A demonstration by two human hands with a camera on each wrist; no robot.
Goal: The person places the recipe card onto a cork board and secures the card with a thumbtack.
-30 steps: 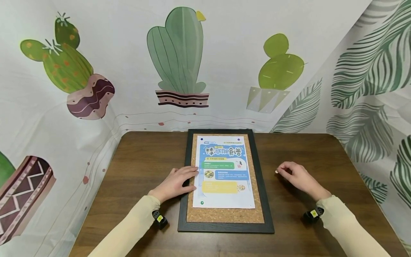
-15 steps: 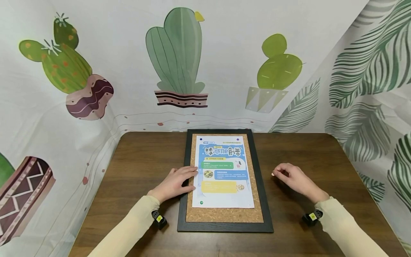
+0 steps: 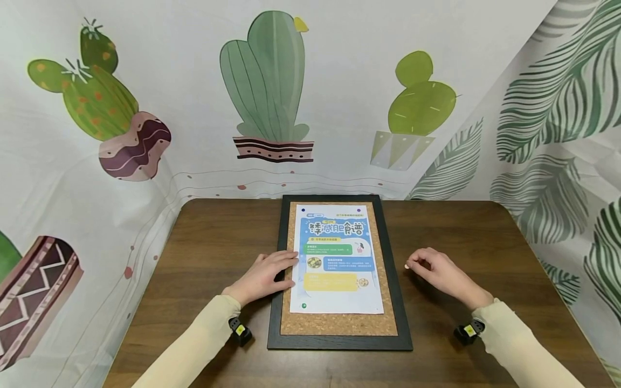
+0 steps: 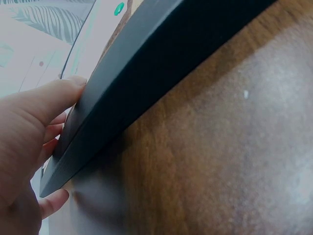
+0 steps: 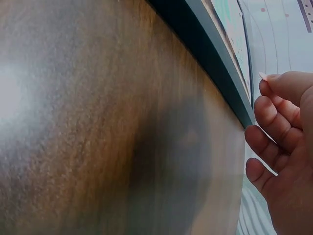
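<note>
A corkboard (image 3: 339, 326) in a black frame lies on the table, with a printed poster (image 3: 339, 302) on it. Round thumbtacks sit in three of the poster's corners: a dark blue one (image 3: 303, 210), a purple one (image 3: 359, 210) and a green one (image 3: 304, 305). My left hand (image 3: 262, 277) rests across the board's left edge, fingertips at the poster's margin, thumb (image 4: 66, 95) against the frame. Right of the board, my right hand (image 3: 443, 275) pinches a small white thumbtack (image 5: 263, 76) between thumb and forefinger, mostly covered by the fingertips.
The brown wooden table (image 3: 218, 226) runs back to a white cloth (image 3: 349, 97) printed with cacti and leaves, which also hangs at both sides. Each wrist wears a black strap camera, as on the left (image 3: 241, 331) and right (image 3: 468, 331).
My right hand has moved left toward the board's right edge, the white thumbtack still pinched. The left hand and the board have stayed in place.
</note>
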